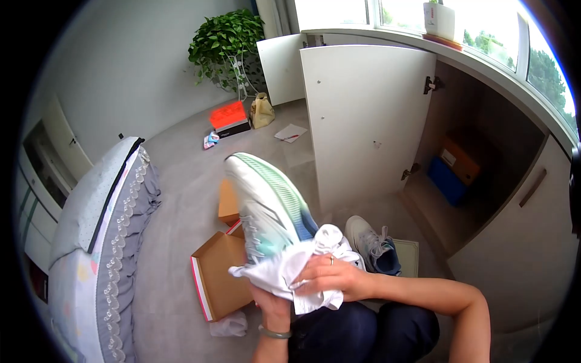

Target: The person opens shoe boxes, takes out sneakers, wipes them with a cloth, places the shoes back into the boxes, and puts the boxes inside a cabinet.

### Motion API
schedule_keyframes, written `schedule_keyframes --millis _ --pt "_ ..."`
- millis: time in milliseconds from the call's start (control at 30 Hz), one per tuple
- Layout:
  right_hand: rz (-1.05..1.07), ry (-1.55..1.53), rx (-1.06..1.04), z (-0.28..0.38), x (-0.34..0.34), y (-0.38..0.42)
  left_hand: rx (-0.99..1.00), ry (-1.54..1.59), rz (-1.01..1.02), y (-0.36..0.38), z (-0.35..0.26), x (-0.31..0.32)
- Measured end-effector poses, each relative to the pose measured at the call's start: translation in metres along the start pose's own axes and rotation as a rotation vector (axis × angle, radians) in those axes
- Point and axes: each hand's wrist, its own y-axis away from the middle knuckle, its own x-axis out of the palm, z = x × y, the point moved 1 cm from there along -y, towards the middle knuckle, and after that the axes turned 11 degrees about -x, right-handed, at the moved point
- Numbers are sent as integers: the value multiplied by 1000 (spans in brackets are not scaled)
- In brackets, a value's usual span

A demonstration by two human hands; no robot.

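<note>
Left hand (270,304), partly covered, holds the heel end of 1 white-green shoe (272,196) above the floor (172,242), beside an open shoebox (223,275); right hand (333,278) grips a white cloth (281,269) against that shoe. Rightward, a 2nd shoe (367,239) rests near the open cabinet (426,212).

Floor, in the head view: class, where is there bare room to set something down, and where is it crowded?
Bare floor lies between the bed and the open box, and between the red-topped box and small carton. It is crowded at the knees, with the raised shoe, white cloth and floor shoe close together.
</note>
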Motion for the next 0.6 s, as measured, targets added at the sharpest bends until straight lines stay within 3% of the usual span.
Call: schedule_keyframes --millis 33,167,200,300,333,400,600 --pt "60 -12 8 -1 1 3 42 126 -169 -10 -3 19" --pt "165 22 130 -25 12 47 118 373 5 -11 -26 18" --pt "108 -37 268 -28 15 55 175 309 -14 -9 -34 13" --pt "-388 -309 721 -47 27 63 67 473 94 -3 -37 25" --pt "-483 -325 994 -48 28 61 69 472 94 -2 -34 25" --pt "-756 -709 1240 -47 29 54 131 354 44 -1 -23 23" --pt "-895 -1370 1301 -35 30 53 104 329 -37 -11 1 10"
